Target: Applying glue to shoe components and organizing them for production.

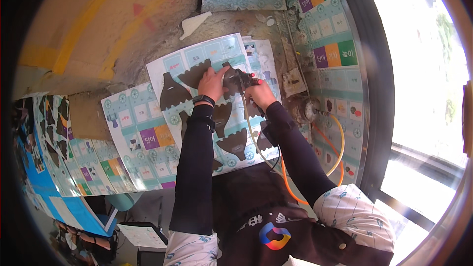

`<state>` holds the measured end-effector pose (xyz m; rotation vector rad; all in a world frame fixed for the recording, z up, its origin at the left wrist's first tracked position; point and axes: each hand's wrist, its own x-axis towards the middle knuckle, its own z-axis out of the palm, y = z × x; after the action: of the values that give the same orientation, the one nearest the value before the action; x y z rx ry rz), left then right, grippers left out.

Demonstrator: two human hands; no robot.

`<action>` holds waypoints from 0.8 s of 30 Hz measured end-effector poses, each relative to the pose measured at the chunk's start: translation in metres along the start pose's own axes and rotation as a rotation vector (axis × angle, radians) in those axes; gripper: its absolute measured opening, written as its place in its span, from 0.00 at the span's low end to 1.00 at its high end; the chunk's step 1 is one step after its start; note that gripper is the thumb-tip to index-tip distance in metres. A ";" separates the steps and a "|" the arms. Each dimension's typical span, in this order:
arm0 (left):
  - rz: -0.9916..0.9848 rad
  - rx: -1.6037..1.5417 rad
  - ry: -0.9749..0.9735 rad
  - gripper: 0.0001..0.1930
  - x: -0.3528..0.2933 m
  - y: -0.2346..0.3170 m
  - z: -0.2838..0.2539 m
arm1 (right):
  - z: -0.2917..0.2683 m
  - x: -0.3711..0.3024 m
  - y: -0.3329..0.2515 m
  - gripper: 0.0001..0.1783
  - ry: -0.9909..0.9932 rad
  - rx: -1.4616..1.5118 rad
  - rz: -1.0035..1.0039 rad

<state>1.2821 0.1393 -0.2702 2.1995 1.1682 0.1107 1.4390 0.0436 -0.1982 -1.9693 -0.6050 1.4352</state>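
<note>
Several dark brown, flat cut pieces with scalloped edges lie on a printed white and teal sheet [157, 71] on the bench. My left hand [213, 86] rests among them with its fingers apart, touching the edge of one dark piece [229, 80]. In my right hand [262, 95] is a black spray gun with red parts [246, 80], its nozzle end over that same piece. A pale yellow hose [247, 118] hangs from the gun. Another scalloped piece [173, 93] lies to the left, and one more [234, 144] sits nearer my body.
Cardboard with yellow tape [93, 24] stands at the back left. More printed sheets [138, 113] cover the bench leftward and the wall [340, 93] at right. Orange and yellow hoses [340, 143] loop beside my right arm. A window [419, 69] is beyond. A chair [143, 234] stands lower left.
</note>
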 end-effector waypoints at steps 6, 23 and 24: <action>0.009 0.003 -0.004 0.41 0.000 -0.001 0.000 | -0.009 0.001 0.006 0.05 0.102 -0.018 0.018; -0.088 -0.094 0.371 0.18 -0.035 -0.076 -0.046 | 0.035 -0.002 -0.032 0.13 -0.169 -0.120 -0.135; -0.113 -0.131 0.332 0.19 -0.037 -0.082 -0.045 | 0.044 0.001 -0.032 0.12 -0.140 -0.127 -0.141</action>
<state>1.1850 0.1659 -0.2731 2.0450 1.4183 0.5060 1.3971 0.0759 -0.1853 -1.8904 -0.8990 1.4870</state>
